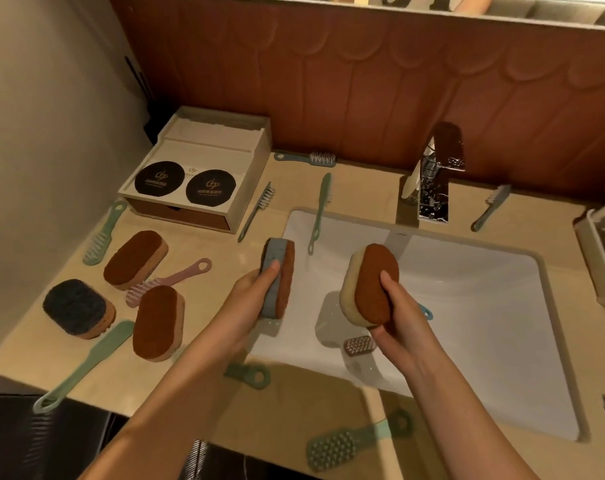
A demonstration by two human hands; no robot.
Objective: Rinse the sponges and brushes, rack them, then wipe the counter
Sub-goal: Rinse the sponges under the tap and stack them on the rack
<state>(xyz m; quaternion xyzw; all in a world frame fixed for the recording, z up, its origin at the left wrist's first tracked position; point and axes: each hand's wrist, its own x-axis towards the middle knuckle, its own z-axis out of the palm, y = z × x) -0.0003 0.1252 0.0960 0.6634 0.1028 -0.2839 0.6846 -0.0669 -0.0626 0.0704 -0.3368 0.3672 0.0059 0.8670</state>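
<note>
My left hand (250, 292) grips a blue sponge with a brown scrub face (278, 277), held on edge at the left rim of the white sink (484, 306). Over the basin, my right hand (396, 308) grips a cream sponge with a brown scrub face (372, 284). Three more sponges lie on the counter to the left: two brown-topped (134, 259) (157, 322) and a dark grey-topped sponge (77, 308). A pink brush (169, 284) lies between them. Several green brushes are scattered around the sink, such as a brush at the sink's back rim (320, 211).
A chrome faucet (434, 178) stands behind the sink; no water stream shows. A white box with two black discs (197, 171) sits at the back left. A pale rack (602, 258) stands at the right edge. A small brush head (359, 345) lies in the basin.
</note>
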